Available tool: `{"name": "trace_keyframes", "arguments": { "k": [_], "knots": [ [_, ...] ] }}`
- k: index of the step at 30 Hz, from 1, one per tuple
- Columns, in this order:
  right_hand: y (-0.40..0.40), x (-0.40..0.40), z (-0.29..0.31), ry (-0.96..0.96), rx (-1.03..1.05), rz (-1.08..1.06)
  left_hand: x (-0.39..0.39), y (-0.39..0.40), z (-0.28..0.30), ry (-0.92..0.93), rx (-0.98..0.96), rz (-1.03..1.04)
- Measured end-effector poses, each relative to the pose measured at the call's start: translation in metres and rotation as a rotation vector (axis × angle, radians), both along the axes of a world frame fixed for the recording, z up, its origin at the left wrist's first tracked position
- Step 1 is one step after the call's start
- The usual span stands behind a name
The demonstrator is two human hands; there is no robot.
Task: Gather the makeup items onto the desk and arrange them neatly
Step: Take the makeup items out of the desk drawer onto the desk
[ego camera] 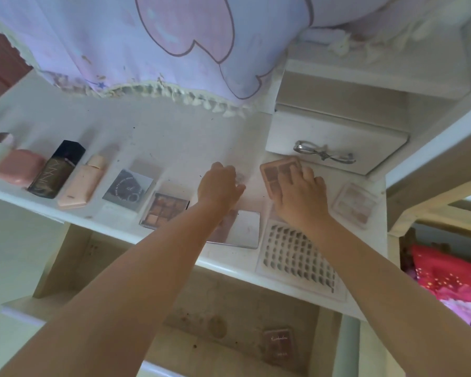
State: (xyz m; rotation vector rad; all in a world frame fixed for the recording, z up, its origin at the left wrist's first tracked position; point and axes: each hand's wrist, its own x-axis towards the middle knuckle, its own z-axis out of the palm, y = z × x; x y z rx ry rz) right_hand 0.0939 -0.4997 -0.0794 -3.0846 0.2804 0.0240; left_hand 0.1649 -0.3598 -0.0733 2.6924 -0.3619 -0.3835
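Makeup items lie in a row on the white desk [174,137]. From the left: a pink compact [19,165], a dark bottle [56,170], a peach tube [82,183], a grey square case [128,187], a brown eyeshadow palette [165,209], and a mirrored palette [242,229]. My left hand [219,186] is curled over a small clear item [239,176]; the grip is hidden. My right hand [299,194] rests with spread fingers on a pink-brown palette [275,172]. A pale pink palette [355,204] and a false-lash tray [297,257] lie at the right.
A white drawer box [337,137] with a silver bow handle stands behind my right hand. A lilac frilled cloth [147,50] hangs over the desk's back. In the open drawer [201,308] below lies another pink palette [279,346]. Red-pink bedding [452,278] shows at the right.
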Motion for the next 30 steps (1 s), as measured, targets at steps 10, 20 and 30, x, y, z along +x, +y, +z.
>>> {"name": "trace_keyframes", "arguments": {
  "k": [10,20,30],
  "knots": [
    [-0.002,-0.004,-0.005,0.086,-0.238,0.161,0.004,-0.011,-0.014,-0.067,0.013,-0.136],
    [0.001,-0.028,0.021,-0.169,0.176,0.094,-0.011,0.016,-0.003,-0.073,-0.027,-0.228],
    [0.072,-0.203,-0.068,0.624,0.378,-0.168,-0.168,0.138,-0.047,-0.203,-0.122,-0.585]
  ]
}}
